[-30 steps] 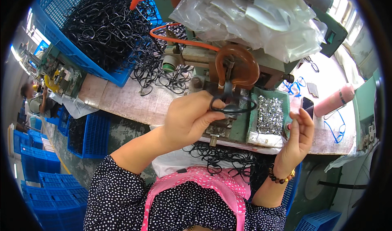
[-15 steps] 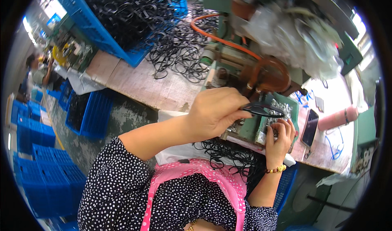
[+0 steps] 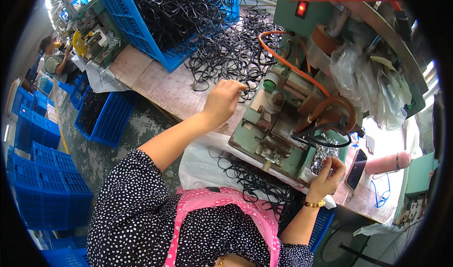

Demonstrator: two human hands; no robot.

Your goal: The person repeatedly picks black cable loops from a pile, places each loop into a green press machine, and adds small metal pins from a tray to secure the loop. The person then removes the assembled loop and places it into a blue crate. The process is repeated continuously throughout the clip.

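Workshop floor runs down the left side, crowded with stacked blue crates (image 3: 45,172), and another person (image 3: 55,59) sits at a far bench near the upper left. Right of that lies a worn wooden tabletop (image 3: 155,85) carrying a big blue basket (image 3: 141,26) heaped with black eyeglass frames, and a loose pile of black frames (image 3: 231,54) spilling beside it.

From the lower middle, the left arm stretches up and out, elbow bent, forearm bare below a dotted sleeve. The left hand (image 3: 222,102) hovers at the near edge of the loose pile, knuckles up, fingers curled and pinched together on a black frame at the fingertips (image 3: 241,86). Half a second earlier this hand was over at the green machine, holding a frame at its clamp; it has since swung leftward to the pile.

Further right stands the green machine (image 3: 283,125) with orange hoses and a lit red lamp; a black frame (image 3: 321,136) sits on its fixture. Beside it is a tray of small metal parts (image 3: 324,153). The right hand (image 3: 326,177), wrist bent up and wearing a beaded bracelet, has its fingertips closed narrowly at the tray's edge, about where it was before; whether it grips a part I cannot tell. More black frames lie in the lap below. A dark phone (image 3: 356,169) rests farther right.
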